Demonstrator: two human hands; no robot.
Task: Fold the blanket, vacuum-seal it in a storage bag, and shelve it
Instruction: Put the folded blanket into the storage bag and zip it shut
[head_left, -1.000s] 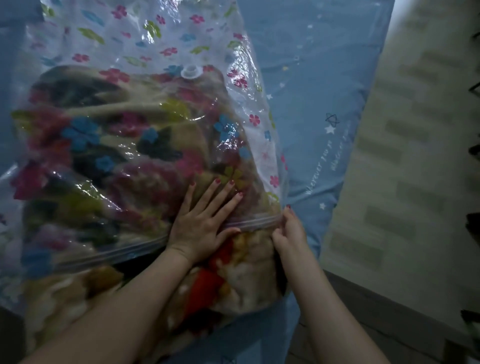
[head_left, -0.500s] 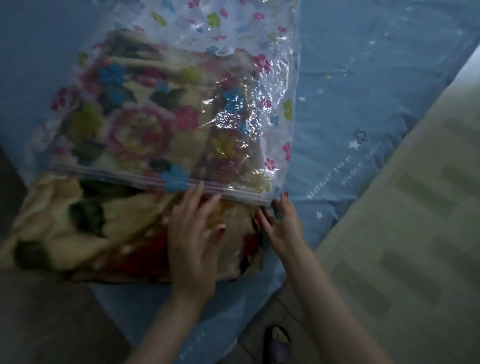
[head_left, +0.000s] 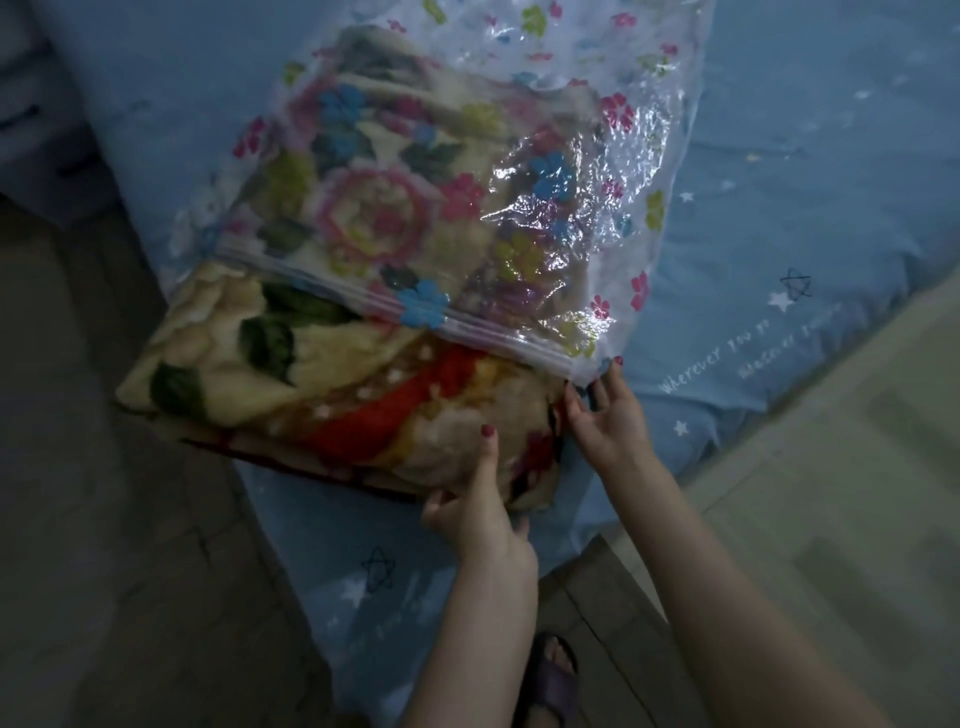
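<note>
Folded blanket (head_left: 332, 384), half inside the flower-printed storage bag (head_left: 519, 171) on the blue bed (head_left: 779, 208), near end protruding past the zip strip (head_left: 395, 306); left hand (head_left: 480, 512) grips that end, apparently to push it in; right hand (head_left: 608, 415), fingers spread, steadies the bag's mouth corner.

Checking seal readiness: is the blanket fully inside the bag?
No: a wide part of the blanket sticks out past the zip strip of the bag.
</note>
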